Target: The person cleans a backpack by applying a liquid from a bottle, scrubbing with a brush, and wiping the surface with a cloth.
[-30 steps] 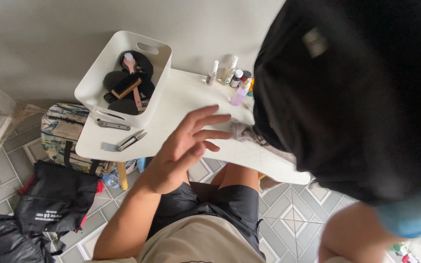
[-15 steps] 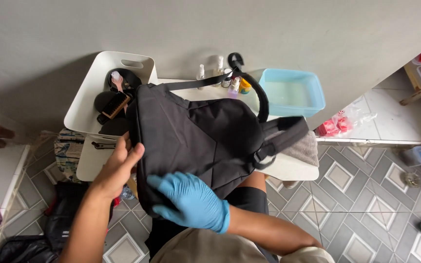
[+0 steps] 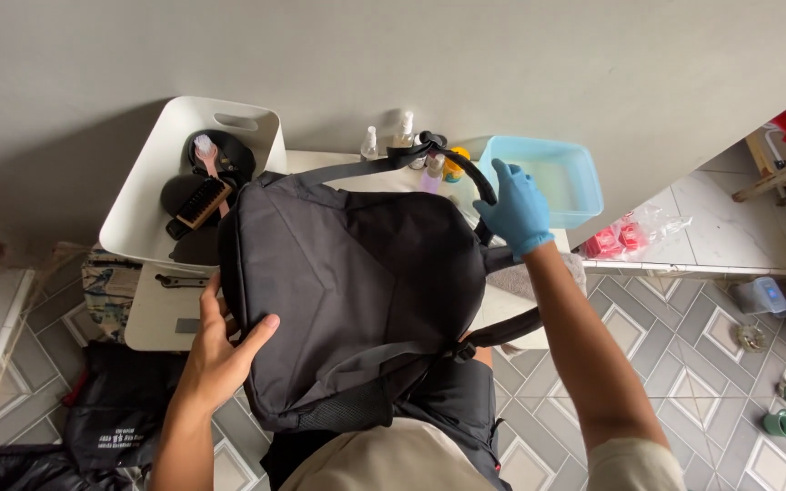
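- Grey wall [image 3: 411,55] backs a small white table [image 3: 152,318] standing on a tiled floor.
- Dark backpack [image 3: 357,291] lies flat across the table and the person's lap.
- Left hand [image 3: 220,350], bare, grips the backpack's lower-left edge.
- Right hand [image 3: 516,209], in a blue glove, closes on the top handle [image 3: 466,168].
- Step in hand, as judged: positioning the bag.
- Next move calls for a level, steady bag, clear of the blue basin [image 3: 548,177] and the bottles [image 3: 402,136].

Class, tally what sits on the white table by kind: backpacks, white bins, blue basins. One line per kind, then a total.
Backpack: 1
White bin: 1
Blue basin: 1
Total: 3
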